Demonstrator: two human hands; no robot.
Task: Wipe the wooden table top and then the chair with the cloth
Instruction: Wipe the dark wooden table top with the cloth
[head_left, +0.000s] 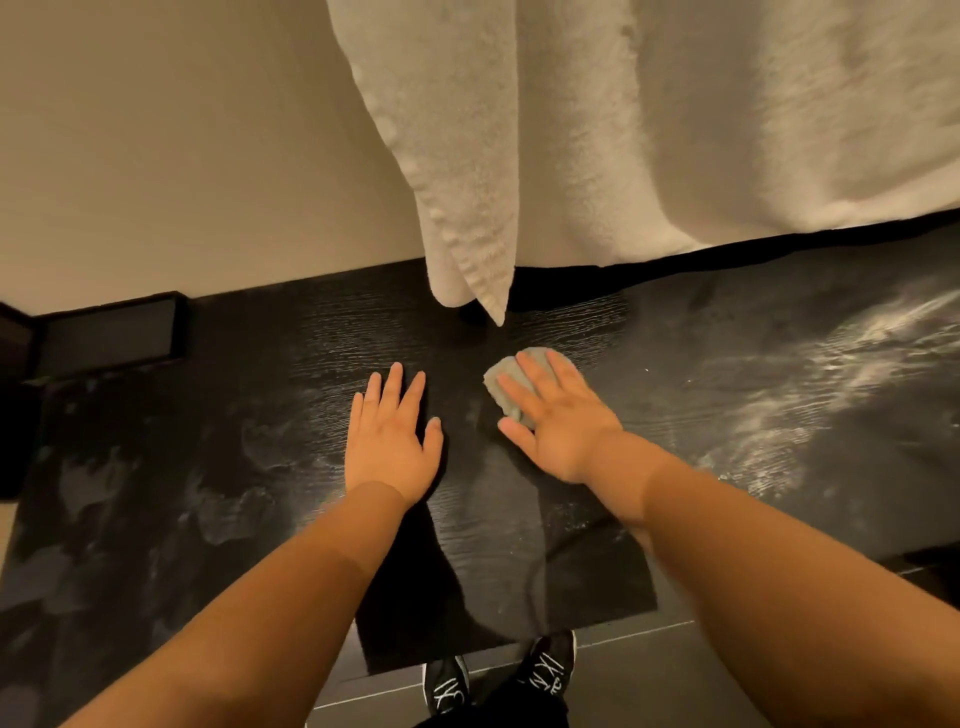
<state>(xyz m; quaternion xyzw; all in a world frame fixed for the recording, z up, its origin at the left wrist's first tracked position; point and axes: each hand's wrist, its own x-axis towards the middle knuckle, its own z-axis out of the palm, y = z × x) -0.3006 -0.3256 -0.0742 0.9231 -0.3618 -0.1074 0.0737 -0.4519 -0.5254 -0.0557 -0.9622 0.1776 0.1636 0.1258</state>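
I am on the first part of the job, the table (208, 441), and the chair is nowhere in my view. The cloth (509, 405) lies bunched on the dark wood near the middle of the top, under my right hand (558, 421). It sits just in front of the tip of the white towel (571, 130) hanging down from above.

To do this well, I judge I should press evenly through the whole palm and run long overlapping strokes along the grain. The heaviest pale dust streaks (831, 374) are off to my right, and duller smudges (223, 499) are on my left, so both sides look unfinished. The cloth is wadded small; opening it out would cover more wood per pass. I should steer clear of the towel's tip so I don't drag dust onto it.

My right hand is flat with the fingers spread and straight, pressing down on the cloth rather than gripping it. The wrist is low and the forearm reaches forward from the lower right. My left hand (392, 441) rests bare on the wood just beside it. Its palm is down, its fingers are straight and slightly fanned, and it holds nothing. It seems to brace me as I lean in.
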